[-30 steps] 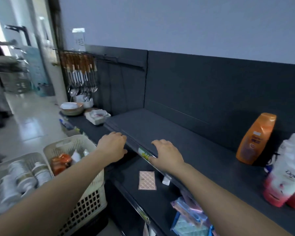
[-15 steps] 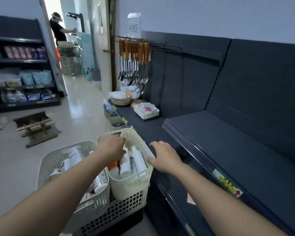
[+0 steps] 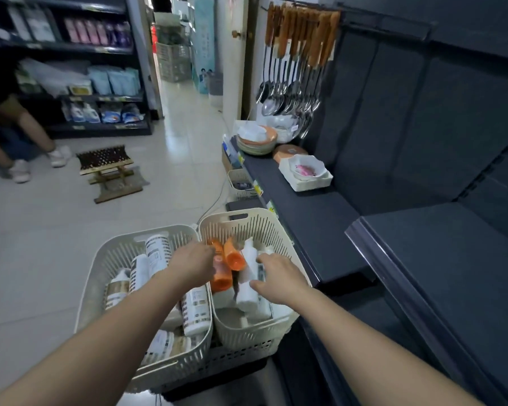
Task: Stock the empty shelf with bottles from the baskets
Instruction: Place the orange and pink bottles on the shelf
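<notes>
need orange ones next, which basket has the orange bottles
The right basket, beside the shelf: orange bottles among white ones. The left basket shows only white bottles.

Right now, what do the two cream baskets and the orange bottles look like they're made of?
Left basket and right basket: probably moulded plastic, matte cream; slotted walls and cut-out handles suggest it. Orange bottles: apparently smooth plastic, slightly glossy, with soft highlights on their rounded bodies.

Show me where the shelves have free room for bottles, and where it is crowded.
Free: the wide dark shelf at right, bare up to its front rail; also the lower shelf between the white dish box and the step. Crowded: the lower shelf's far end with stacked plates, and both baskets, full of bottles.
</notes>
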`<state>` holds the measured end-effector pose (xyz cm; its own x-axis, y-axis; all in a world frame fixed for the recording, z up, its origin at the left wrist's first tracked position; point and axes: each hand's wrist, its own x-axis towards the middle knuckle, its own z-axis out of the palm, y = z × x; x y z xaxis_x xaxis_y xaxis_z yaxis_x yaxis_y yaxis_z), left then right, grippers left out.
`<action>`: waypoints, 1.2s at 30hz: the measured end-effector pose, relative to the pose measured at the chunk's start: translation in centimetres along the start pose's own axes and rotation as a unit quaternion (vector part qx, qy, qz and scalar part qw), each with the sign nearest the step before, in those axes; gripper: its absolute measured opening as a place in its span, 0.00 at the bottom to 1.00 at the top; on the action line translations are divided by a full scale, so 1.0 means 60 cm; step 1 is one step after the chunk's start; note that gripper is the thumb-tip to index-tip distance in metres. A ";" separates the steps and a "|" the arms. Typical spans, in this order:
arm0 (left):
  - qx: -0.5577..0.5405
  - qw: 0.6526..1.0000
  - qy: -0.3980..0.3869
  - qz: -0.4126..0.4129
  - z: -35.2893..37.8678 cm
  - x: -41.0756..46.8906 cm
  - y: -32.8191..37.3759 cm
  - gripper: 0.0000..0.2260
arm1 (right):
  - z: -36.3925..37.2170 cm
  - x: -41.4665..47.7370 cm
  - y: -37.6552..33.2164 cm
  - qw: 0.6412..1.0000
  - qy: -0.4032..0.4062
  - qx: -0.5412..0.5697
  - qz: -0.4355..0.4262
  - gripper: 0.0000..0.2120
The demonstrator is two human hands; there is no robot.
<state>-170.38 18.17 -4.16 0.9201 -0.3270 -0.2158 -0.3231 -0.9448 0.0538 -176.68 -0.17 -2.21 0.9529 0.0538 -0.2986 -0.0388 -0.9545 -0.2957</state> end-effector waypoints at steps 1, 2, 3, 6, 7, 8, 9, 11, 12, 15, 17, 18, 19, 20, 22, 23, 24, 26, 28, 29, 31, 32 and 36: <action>-0.005 1.000 -0.008 -0.011 0.005 0.015 -0.002 0.11 | 0.001 0.022 0.004 1.000 -0.009 -0.002 0.001 0.26; -0.014 0.999 -0.017 -0.023 0.011 0.033 -0.004 0.10 | 0.003 0.050 0.010 1.000 -0.018 -0.006 0.000 0.27; -0.022 0.999 -0.024 -0.030 0.014 0.043 -0.004 0.10 | 0.005 0.069 0.014 1.000 -0.024 -0.007 0.000 0.27; -0.047 0.996 -0.042 -0.057 0.033 0.080 0.001 0.09 | 0.015 0.126 0.027 0.999 -0.052 0.009 -0.005 0.26; -0.055 0.996 -0.046 -0.061 0.039 0.090 0.005 0.09 | 0.019 0.144 0.032 0.998 -0.060 0.014 -0.005 0.26; -0.062 0.995 -0.050 -0.064 0.047 0.101 0.009 0.08 | 0.024 0.162 0.036 0.997 -0.069 0.019 -0.004 0.25; -0.069 0.994 -0.055 -0.065 0.053 0.111 0.013 0.08 | 0.031 0.179 0.039 0.997 -0.078 0.026 0.000 0.25; -0.086 0.992 -0.071 -0.062 0.065 0.128 0.021 0.10 | 0.047 0.210 0.042 0.994 -0.099 0.047 0.013 0.26; -0.099 0.990 -0.080 -0.061 0.071 0.138 0.024 0.10 | 0.055 0.226 0.043 0.992 -0.105 0.061 0.018 0.26; -0.144 0.982 -0.105 -0.070 0.098 0.172 0.021 0.13 | 0.074 0.269 0.039 0.986 -0.122 0.108 0.033 0.23; -0.171 0.972 -0.142 -0.079 0.117 0.195 0.013 0.15 | 0.091 0.296 0.035 0.979 -0.134 0.146 0.052 0.24; -0.179 0.968 -0.159 -0.079 0.128 0.206 0.009 0.16 | 0.100 0.307 0.034 0.974 -0.141 0.164 0.066 0.26; -0.186 0.964 -0.174 -0.075 0.136 0.216 0.005 0.18 | 0.110 0.316 0.033 0.969 -0.150 0.181 0.081 0.28; -0.196 0.961 -0.183 -0.071 0.144 0.226 0.000 0.19 | 0.119 0.322 0.033 0.962 -0.158 0.200 0.093 0.29; -0.222 0.954 -0.189 -0.069 0.156 0.247 -0.010 0.20 | 0.131 0.334 0.039 0.948 -0.166 0.250 0.109 0.30; -0.230 0.952 -0.191 -0.071 0.161 0.256 -0.014 0.21 | 0.133 0.340 0.044 0.937 -0.173 0.278 0.121 0.30; -0.238 0.949 -0.194 -0.068 0.167 0.264 -0.018 0.23 | 0.135 0.346 0.052 0.926 -0.177 0.305 0.136 0.30; -0.257 0.941 -0.214 -0.056 0.178 0.277 -0.020 0.27 | 0.137 0.358 0.075 0.913 -0.171 0.327 0.173 0.32; -0.254 0.937 -0.234 -0.054 0.197 0.285 -0.016 0.30 | 0.142 0.364 0.099 0.909 -0.159 0.327 0.205 0.33; -0.242 0.940 -0.231 -0.064 0.203 0.290 -0.012 0.30 | 0.144 0.366 0.106 0.904 -0.165 0.332 0.215 0.32; -0.236 0.936 -0.228 -0.124 0.212 0.299 -0.006 0.30 | 0.147 0.369 0.106 0.895 -0.184 0.348 0.210 0.27; -0.256 0.925 -0.229 -0.165 0.213 0.303 -0.003 0.30 | 0.149 0.372 0.102 0.893 -0.187 0.356 0.200 0.25; -0.315 0.883 -0.215 -0.275 0.225 0.327 -0.007 0.45 | 0.169 0.383 0.084 0.902 -0.179 0.350 0.180 0.25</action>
<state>-155.20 12.40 -21.56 0.6869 0.0948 -0.7206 0.4578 -0.8265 0.3277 -158.01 -0.77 -19.76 0.6876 -0.0114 -0.7260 -0.6259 -0.5161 -0.5847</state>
